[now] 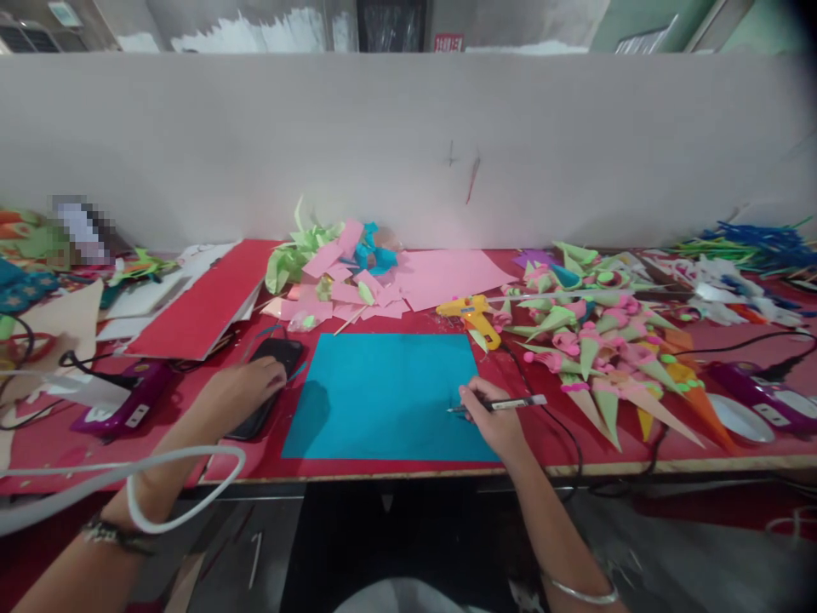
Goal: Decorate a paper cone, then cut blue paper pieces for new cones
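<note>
Pen [523,402], slim, dark-barrelled, pinched in fingers of right hand [496,417]; tip at flat blue rectangular paper sheet [383,396] on red-covered bench [268,453]. Left hand [252,383] over flat black phone [262,413]; grip, I cannot tell. I'd brace sheet near tip, keep pressure light.

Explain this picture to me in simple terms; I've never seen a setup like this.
There is no robot here, only a person's two bare hands. The single picture comes from a camera worn on the head, looking forward and down.

The right hand holds a pen, its tip over a blue sheet. The left hand is at a black phone; whether it grips it is unclear.

On the red table, beyond the sheet, lie pink paper and a yellow glue gun. To the right is a pile of cone-shaped pieces.
</note>
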Demonstrator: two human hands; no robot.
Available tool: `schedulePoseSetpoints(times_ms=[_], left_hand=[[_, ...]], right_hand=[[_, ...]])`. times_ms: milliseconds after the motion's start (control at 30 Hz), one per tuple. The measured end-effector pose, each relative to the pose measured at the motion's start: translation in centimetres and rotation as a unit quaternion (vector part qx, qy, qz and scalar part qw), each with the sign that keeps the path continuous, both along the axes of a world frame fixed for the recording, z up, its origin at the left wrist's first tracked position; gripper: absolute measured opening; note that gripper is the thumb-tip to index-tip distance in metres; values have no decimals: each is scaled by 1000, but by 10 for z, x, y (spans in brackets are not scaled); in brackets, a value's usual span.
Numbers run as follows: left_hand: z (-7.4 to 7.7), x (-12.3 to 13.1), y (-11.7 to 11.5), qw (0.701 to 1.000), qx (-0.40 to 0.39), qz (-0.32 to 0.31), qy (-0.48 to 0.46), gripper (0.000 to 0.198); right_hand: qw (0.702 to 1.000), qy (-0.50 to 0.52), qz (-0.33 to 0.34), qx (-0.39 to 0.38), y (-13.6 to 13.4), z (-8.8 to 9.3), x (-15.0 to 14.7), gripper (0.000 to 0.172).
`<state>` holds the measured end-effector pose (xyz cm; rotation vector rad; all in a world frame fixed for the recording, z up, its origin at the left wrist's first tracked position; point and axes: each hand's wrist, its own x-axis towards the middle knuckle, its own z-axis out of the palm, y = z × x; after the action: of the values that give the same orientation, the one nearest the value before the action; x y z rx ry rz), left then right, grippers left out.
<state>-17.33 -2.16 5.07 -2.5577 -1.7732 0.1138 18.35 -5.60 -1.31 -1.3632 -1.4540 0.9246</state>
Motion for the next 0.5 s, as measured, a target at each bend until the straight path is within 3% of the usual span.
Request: schedulePoseSetpoints(times_ms=[100, 267, 400, 500], left_hand=[[14, -1, 26, 997, -18, 30, -62, 26], [36, 12, 70, 985, -20, 17, -172, 20], [49, 20, 98, 973, 54, 60, -217, 18], [63, 23, 122, 945, 151, 121, -265, 21]], right_hand=[[1000, -3, 4, 0, 0, 0, 0, 31], [1000, -11, 3, 6, 0, 1, -1, 31], [1000, -22, 7, 6, 0, 2, -2, 31], [999, -31, 9, 8, 1, 1, -2, 32]])
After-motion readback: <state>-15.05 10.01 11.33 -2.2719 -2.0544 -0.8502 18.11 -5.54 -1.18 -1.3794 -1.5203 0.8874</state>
